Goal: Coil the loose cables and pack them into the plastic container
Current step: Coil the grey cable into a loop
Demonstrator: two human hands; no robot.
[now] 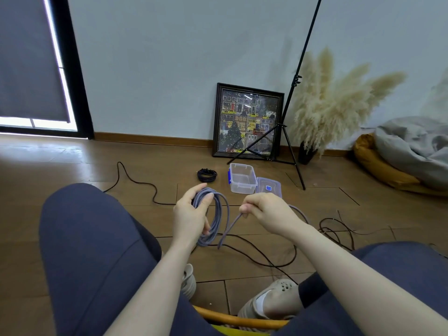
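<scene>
- You hold one grey-purple cable (219, 214), several loops already gathered into a coil that hangs in the air above the floor (72, 166), between your knees.
- Your left hand (191, 212) grips the coil at its left side, fingers curled round the bundled loops, thumb over the top.
- Your right hand (263, 209) is fisted round the same cable's free run, just right of the coil; the strand drops from the fist toward the coil's bottom.
- Count one small black coil (207, 175) finished on the floor, just left of the container.
- One clear plastic container (242, 179) stands open beyond your hands, its lid (269, 187) flat against its right side.
- Loose dark cables (266, 258) sprawl over the floor: one strand to the left, a tangle to the right and beneath your hands; how many there are, you cannot tell.
- A tripod leg (294, 161) lands just right of the lid; a framed picture (247, 120) leans on the wall behind.
</scene>
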